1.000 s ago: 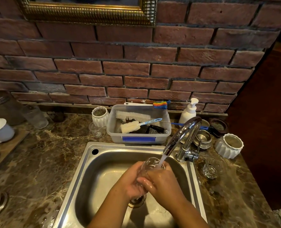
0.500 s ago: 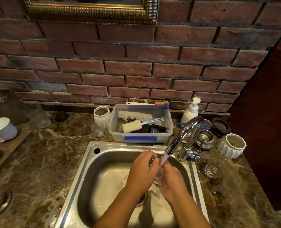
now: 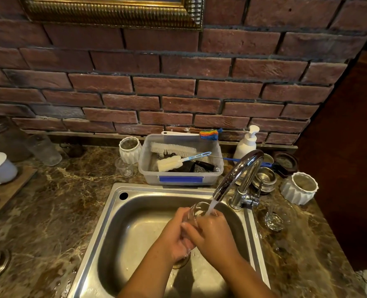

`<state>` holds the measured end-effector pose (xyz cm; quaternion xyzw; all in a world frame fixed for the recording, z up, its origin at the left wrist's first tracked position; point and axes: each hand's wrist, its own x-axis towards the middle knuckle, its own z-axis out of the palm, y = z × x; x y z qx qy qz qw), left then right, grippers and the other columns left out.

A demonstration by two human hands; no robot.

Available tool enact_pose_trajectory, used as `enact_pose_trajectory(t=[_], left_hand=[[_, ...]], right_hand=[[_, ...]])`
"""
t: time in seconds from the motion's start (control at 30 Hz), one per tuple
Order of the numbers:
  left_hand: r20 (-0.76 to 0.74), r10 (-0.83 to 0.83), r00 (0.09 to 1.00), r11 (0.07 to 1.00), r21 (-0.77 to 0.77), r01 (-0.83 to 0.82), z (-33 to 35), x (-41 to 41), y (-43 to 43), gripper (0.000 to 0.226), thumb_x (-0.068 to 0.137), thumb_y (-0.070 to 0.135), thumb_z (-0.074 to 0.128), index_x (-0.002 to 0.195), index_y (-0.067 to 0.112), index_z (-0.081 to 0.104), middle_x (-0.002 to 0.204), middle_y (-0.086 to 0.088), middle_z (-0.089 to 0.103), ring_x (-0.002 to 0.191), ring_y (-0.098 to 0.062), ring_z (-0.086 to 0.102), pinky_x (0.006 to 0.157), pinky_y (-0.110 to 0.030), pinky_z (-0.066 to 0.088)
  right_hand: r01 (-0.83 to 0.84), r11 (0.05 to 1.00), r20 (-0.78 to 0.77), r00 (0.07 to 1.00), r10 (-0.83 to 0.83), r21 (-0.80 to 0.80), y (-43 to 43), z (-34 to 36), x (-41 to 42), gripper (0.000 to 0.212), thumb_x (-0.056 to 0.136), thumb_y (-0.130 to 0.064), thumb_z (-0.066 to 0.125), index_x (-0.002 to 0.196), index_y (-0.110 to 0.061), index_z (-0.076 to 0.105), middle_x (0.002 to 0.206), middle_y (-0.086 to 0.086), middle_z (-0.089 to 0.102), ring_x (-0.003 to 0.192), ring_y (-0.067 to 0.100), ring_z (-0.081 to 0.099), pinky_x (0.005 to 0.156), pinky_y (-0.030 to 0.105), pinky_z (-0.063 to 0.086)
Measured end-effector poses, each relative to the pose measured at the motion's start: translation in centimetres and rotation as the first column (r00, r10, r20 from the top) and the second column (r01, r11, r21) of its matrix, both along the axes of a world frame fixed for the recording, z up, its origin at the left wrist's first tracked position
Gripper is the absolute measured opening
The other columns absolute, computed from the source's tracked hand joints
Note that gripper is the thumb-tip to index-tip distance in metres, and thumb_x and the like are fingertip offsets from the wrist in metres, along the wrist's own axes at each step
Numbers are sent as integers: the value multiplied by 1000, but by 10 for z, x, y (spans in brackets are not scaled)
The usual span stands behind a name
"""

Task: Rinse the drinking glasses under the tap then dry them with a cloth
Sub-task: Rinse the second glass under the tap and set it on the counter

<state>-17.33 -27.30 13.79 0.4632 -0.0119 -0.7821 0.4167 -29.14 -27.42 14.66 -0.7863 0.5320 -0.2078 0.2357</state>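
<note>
Rinse step, mid-stream. The glass (image 3: 197,208) is over the sink (image 3: 156,188), its mouth angled up toward the tap (image 3: 238,171). The water stream (image 3: 211,206) lands at its rim, right between the hands. The left grip (image 3: 174,235) is wrapped round the lower body and the right grip (image 3: 214,235) is curled over the tap-side wall, so both hold the glass. The base is hidden behind fingers.

How I'd run it:
- Turn the glass under the stream so water sweeps the whole inner wall, then tip it out.
- Shift fingers as it turns. Covered patches of the outside don't get rinsed.
- Wet glass is slick, so hold the body, not the rim, and stay low over the basin.
- The rim sits near the metal spout. Don't knock it.

Likely next in the queue are a second glass (image 3: 275,218) on the counter (image 3: 49,201) right of the tap and a small one (image 3: 125,168) beside the plastic tub (image 3: 178,179). I see no cloth in view, so find one before drying.
</note>
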Motion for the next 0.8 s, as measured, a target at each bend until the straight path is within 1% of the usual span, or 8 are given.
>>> enact_pose_trajectory(t=[0.07,0.13,0.23,0.33,0.47,0.6,0.7,0.8], left_hand=[[320,53,946,991,-132,-11,-6,-6,-6,29,100,32,54,100,6,67,83,-13,71,71,-20,68,59,-32,55],[604,128,787,938,-330,100,-4,-11,-12,22,103,29,49,96,12,62,89,-11,68,76,-20,66,61,-32,53],[880,252,404,734,-445,512,2,-6,-12,8,99,27,58,100,20,60,98,3,64,88,-12,63,73,-27,56],[941,302,154,559,-306,771,2,1,-10,13,96,33,57,105,25,58,104,11,56,93,-3,54,78,-23,51],[862,128,491,754,-406,516,3,-5,-10,11,101,27,53,98,22,62,95,3,65,83,-10,66,72,-32,61],[410,-111,905,989,-41,140,6,-9,-7,25,94,26,62,109,8,70,91,-12,70,81,-24,67,69,-36,58],[-2,-54,999,990,130,54,3,4,0,36,78,25,77,103,-1,69,83,-16,72,63,-24,72,53,-30,59],[-119,-23,993,990,137,39,-1,3,7,37,77,26,76,100,-1,69,72,-13,69,50,-20,67,45,-27,57]], right_hand=[[131,976,306,935,-181,175,1,-4,6,30,96,-37,58,75,-23,74,67,-6,72,64,5,67,79,30,56],[228,845,553,669,-497,483,-4,1,11,29,96,-30,61,76,-15,75,69,5,75,67,14,72,70,36,58],[-38,477,473,222,-853,878,-14,-4,5,30,94,-36,61,100,-10,74,97,14,78,97,29,71,95,51,51],[-231,368,409,164,-898,901,-17,-10,-7,33,94,-35,57,111,-12,72,112,15,75,114,35,64,105,56,42],[64,571,497,419,-760,818,-14,-6,-6,25,99,-26,55,91,-9,72,87,14,75,82,26,70,80,43,53],[222,904,388,847,-364,364,-1,-2,-2,26,96,-34,60,76,-22,73,66,0,73,63,5,69,68,30,57],[16,999,-45,999,-18,-39,6,2,2,38,94,-52,43,94,-31,75,86,-8,76,89,5,67,101,31,42],[-78,995,-267,962,57,-68,10,5,5,56,93,-58,24,100,-31,72,95,-10,76,94,4,65,114,34,25]])
